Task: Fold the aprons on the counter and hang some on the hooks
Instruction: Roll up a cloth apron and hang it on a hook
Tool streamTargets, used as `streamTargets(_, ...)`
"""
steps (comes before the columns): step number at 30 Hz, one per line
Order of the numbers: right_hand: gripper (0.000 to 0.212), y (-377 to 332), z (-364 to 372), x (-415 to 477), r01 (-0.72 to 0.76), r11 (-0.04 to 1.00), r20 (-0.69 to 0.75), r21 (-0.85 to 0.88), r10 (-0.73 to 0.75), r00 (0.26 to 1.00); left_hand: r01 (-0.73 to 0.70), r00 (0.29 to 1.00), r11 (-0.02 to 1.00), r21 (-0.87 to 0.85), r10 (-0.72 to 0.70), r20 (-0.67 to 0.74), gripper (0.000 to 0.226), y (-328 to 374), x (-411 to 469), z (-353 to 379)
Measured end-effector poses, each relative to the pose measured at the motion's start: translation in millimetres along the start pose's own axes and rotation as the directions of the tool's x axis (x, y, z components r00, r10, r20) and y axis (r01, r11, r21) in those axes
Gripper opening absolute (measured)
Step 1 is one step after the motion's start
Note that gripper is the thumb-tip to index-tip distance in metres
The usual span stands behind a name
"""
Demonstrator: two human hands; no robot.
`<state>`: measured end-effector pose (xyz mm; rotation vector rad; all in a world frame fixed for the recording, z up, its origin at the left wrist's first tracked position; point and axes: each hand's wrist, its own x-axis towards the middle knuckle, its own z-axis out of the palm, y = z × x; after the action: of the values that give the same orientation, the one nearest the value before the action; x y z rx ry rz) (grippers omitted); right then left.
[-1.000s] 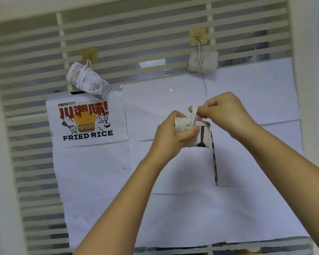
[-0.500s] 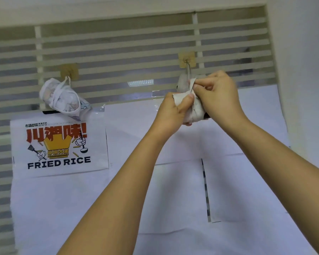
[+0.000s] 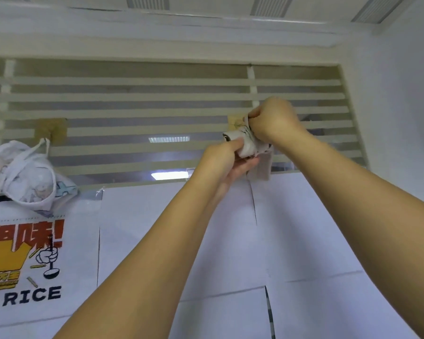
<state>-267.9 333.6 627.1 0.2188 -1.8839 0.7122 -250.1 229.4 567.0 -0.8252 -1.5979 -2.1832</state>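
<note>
Both arms are up in front of me at the slatted window screen [image 3: 132, 106]. My L hand [image 3: 227, 159] grips the rolled apron [image 3: 249, 144] from below & from the left, thumb across its near end, fingers curled under it, so the roll sits high against the screen, just under the R-side hook pad [image 3: 235, 119]. It's a tight white bundle w/ black print marks. My R hand [image 3: 273, 121] is above & to the right of the roll, fingers curled tight, pinching the apron's thin white strap [image 3: 246, 122], which runs up from the roll beside the pad. The hook itself is too small & partly hidden, so can't tell if the strap is over it. A pale flap [image 3: 262, 167] hangs just below the roll, behind my L fingers; can't tell if it belongs to this apron or a different one. Far left there's a 2nd tan hook pad [image 3: 51, 129] w/ another apron [image 3: 22, 174] hanging from it by its strap, a loose crumpled white bundle w/ faint print. Its bottom overlaps the top edge of the fried-rice poster [image 3: 25, 255] (red characters, yellow shape, cartoon hand w/ ladle, only "D RICE" readable, rest cut by the frame edge). White paper sheets [image 3: 304, 228] cover the lower part of the screen from the poster across to the R wall [image 3: 397, 143]. Light reflections [image 3: 169, 175] show btwn the slats near the middle
</note>
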Motion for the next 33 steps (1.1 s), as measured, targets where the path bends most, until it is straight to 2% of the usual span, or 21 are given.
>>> streamTargets(3,0.01,-13.2,8.1,12.4,0.053,0.967,0.028,-0.249,-0.047,0.998,0.022,1.0,1.0,-0.012,-0.022,-0.006,0.026,1.1,15.2,0.3)
streamTargets(6,0.025,-18.4,11.2,21.9,0.105,0.909,0.06,-0.404,-0.088,0.994,0.012,1.0,0.999,0.032,-0.012,-0.005,0.01,3.0,33.2,-5.9)
streamTargets(9,0.034,-19.2,9.5,35.8,0.162,0.853,0.085,-0.496,-0.139,0.987,0.0,0.999,0.999,0.053,0.002,-0.045,0.008,6.5,47.5,-15.5)
streamTargets(11,0.035,-17.6,9.6,41.8,0.188,0.844,0.119,-0.502,-0.148,0.982,0.015,0.999,0.995,0.103,-0.011,-0.039,0.014,7.3,53.6,-20.5)
streamTargets(14,0.036,-12.2,12.5,44.7,0.187,0.836,0.178,-0.515,-0.11,0.978,0.018,1.0,0.972,0.234,-0.015,-0.014,0.011,8.8,57.4,-22.4)
streamTargets(18,0.029,-3.2,15.2,44.7,0.183,0.887,0.245,-0.424,-0.082,0.966,0.02,1.0,0.908,0.419,-0.013,-0.02,0.023,13.3,60.4,-21.7)
streamTargets(23,0.033,-3.1,14.0,40.3,0.246,0.888,0.358,-0.388,-0.101,0.928,0.048,0.999,0.891,0.452,-0.034,-0.038,0.025,18.5,58.4,-19.5)
streamTargets(28,0.035,-8.1,13.9,36.5,0.165,0.949,0.396,-0.268,-0.047,0.917,0.047,0.997,0.895,0.444,-0.018,-0.069,0.024,19.1,56.9,-17.2)
streamTargets(33,0.028,-10.3,17.0,46.4,0.138,0.957,0.432,-0.254,-0.015,0.902,0.051,0.995,0.894,0.444,-0.006,-0.102,0.015,16.0,63.5,-17.7)
